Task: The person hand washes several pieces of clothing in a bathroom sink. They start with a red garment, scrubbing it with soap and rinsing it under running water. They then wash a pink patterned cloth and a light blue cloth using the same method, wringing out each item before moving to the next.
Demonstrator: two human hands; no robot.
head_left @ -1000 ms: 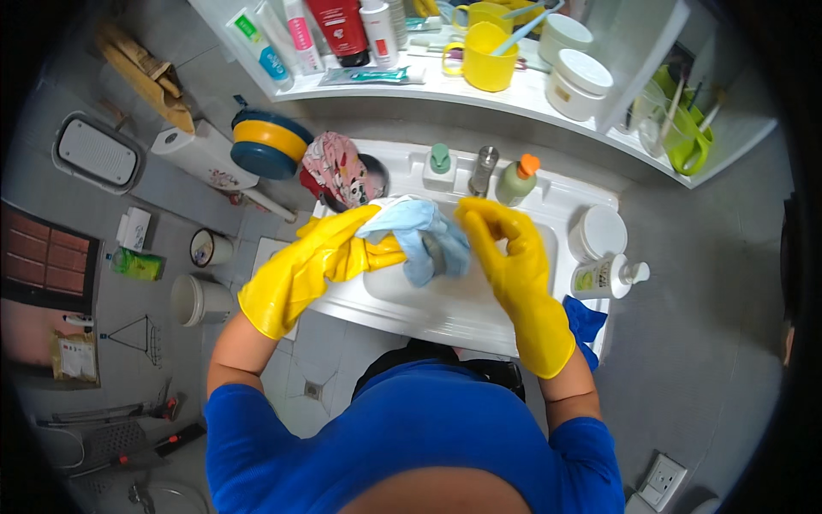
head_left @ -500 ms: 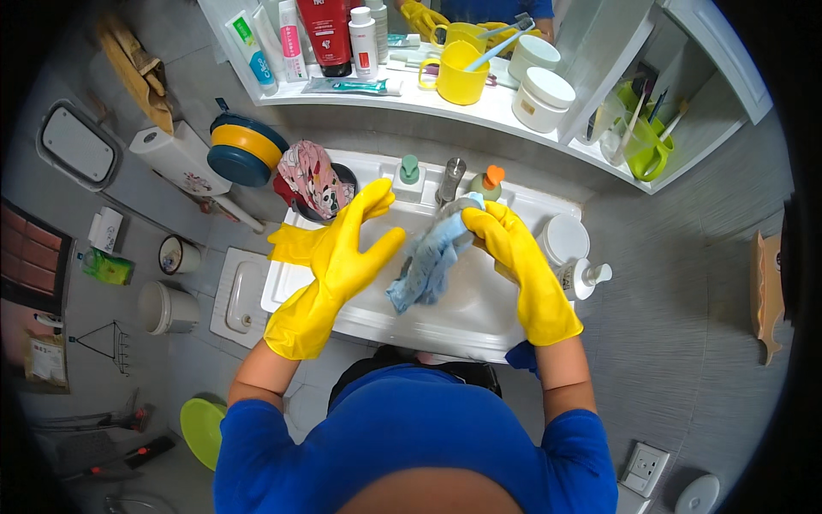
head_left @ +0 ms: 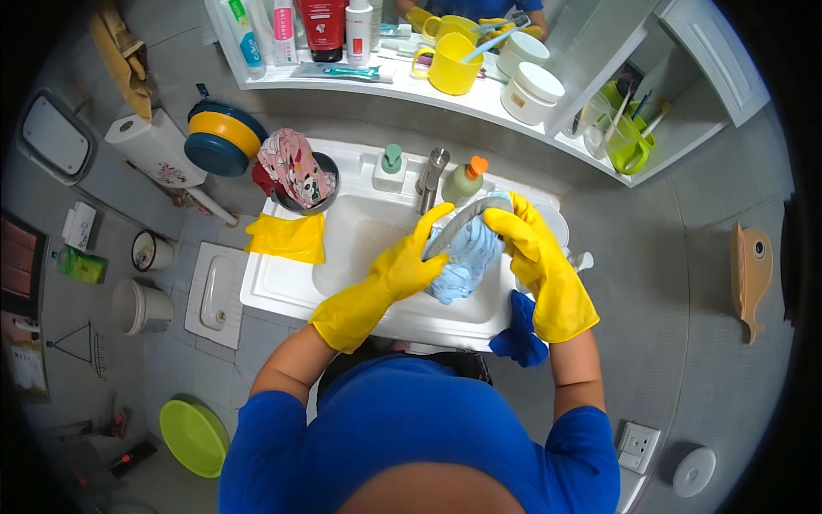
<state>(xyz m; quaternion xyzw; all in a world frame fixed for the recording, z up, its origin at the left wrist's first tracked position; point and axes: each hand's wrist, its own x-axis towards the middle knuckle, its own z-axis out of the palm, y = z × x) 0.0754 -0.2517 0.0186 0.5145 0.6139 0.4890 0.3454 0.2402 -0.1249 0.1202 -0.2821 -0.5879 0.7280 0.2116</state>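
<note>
A light blue garment with a grey band along its edge [head_left: 467,261] hangs in a bunch over the right half of the white sink [head_left: 342,295]. My left hand [head_left: 402,265], in a yellow rubber glove, pinches the band's left end between thumb and fingers. On the other side, my right hand [head_left: 529,244], gloved the same way, grips the band's upper right end with curled fingers. The band is stretched in an arc between them. Behind it stand the metal faucet [head_left: 432,178] and a pump bottle with an orange top [head_left: 465,180].
A dark bowl holding pink patterned cloth [head_left: 295,171] stands at the sink's back left, near a flat yellow piece [head_left: 287,237]. A dark blue cloth [head_left: 522,332] hangs at the front right edge. The shelf [head_left: 377,90] above carries tubes and a yellow cup [head_left: 454,64].
My left hand, free and spread before, has moved right and taken hold of the garment's band. The garment is now spread open between both hands. The view has shifted slightly.
</note>
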